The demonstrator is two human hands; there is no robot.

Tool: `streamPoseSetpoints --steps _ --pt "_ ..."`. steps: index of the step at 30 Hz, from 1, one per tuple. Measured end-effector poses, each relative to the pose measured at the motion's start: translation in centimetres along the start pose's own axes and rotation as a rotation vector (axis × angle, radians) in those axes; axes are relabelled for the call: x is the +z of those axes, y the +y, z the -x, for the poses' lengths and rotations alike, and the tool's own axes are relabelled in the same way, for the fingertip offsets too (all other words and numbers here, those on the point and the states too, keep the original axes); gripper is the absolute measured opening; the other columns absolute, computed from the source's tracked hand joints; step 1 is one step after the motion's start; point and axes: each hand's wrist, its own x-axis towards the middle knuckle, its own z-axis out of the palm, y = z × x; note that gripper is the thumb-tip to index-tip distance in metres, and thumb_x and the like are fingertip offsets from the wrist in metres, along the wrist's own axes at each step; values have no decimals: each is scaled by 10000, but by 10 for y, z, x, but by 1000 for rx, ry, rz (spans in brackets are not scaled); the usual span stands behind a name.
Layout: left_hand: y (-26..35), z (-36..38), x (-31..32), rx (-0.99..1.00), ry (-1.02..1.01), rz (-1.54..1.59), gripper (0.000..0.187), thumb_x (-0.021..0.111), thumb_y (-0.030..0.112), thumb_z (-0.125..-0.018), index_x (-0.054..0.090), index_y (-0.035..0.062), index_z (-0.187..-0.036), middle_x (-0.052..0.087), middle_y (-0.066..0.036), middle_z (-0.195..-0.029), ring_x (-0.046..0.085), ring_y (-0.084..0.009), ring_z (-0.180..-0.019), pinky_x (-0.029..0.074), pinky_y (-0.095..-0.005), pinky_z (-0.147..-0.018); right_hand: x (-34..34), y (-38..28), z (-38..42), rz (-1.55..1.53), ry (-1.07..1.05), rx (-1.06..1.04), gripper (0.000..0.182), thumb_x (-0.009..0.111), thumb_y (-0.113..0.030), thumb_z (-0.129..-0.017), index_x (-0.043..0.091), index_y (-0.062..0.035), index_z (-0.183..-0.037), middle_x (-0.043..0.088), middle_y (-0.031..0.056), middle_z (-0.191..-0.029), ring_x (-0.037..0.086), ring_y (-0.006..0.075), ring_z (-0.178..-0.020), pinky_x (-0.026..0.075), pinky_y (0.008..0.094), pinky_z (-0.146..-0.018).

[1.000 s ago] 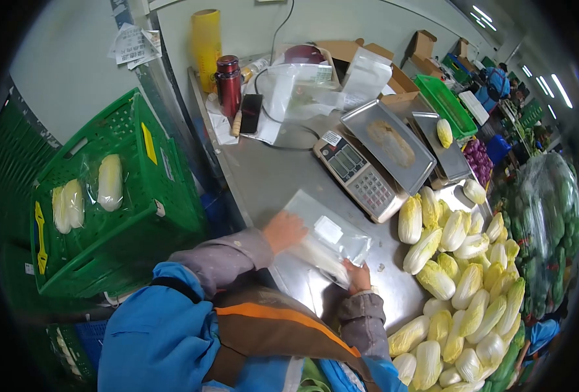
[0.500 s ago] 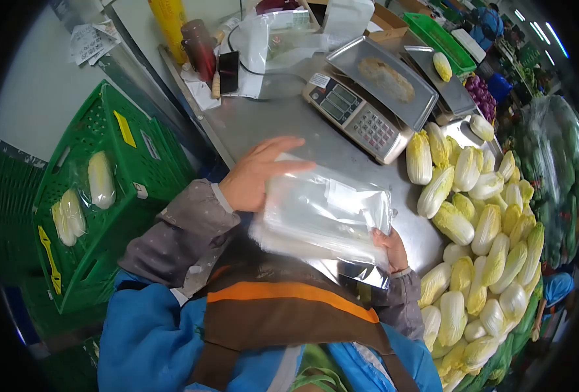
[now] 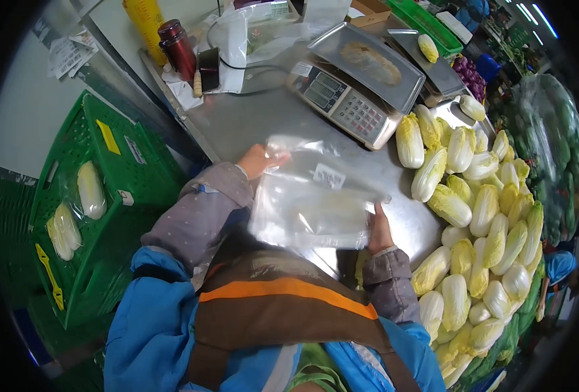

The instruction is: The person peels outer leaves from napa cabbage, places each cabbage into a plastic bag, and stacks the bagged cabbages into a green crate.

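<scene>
A stack of clear plastic bags (image 3: 312, 202) with a small white label (image 3: 329, 175) is held between my two hands, over the metal table (image 3: 237, 124). My left hand (image 3: 261, 161) pinches the upper left corner of the bags. At their right edge, my right hand (image 3: 380, 230) grips them with the thumb on top. To the right lies a large pile of pale yellow cabbages (image 3: 489, 219). Beyond the bags sits a weighing scale (image 3: 351, 108) with a bare, stained tray (image 3: 370, 63).
A green crate (image 3: 96, 261) at the left holds bagged cabbages (image 3: 92, 189). At the back left are a red flask (image 3: 177, 51), a dark phone (image 3: 209, 69) and a yellow roll (image 3: 144, 26). A second scale (image 3: 436, 68) bears one cabbage.
My left hand has come down from above the bags onto their corner. The bags now lie flatter and farther up relative to my body, and my right hand has risen slightly.
</scene>
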Motion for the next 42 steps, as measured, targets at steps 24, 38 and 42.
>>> streamPoseSetpoints --steps 24,38,42 --pt "-21 -42 -9 -290 57 753 666 629 -147 -687 372 -18 -1288 541 -156 -1148 576 -252 -993 462 -336 -881 -37 42 -13 792 93 -173 572 671 -51 -659 467 55 -1183 596 171 -1046 577 238 -937 452 322 -817" --pt "-44 -50 0 -103 148 498 663 642 -143 -672 407 -2 -1276 575 -104 -1107 570 -195 -992 485 -291 -809 33 1 -12 1589 193 -972 446 613 -147 -736 530 -83 -1170 458 212 -1233 444 372 -1135 377 419 -941" --pt "-41 -51 -2 -149 113 582 691 679 -112 -652 405 -1 -1277 575 -105 -1108 566 -190 -990 483 -295 -808 37 37 -31 1916 63 -925 485 576 -231 -788 469 -132 -1250 357 137 -1373 294 367 -1281 268 485 -1030"
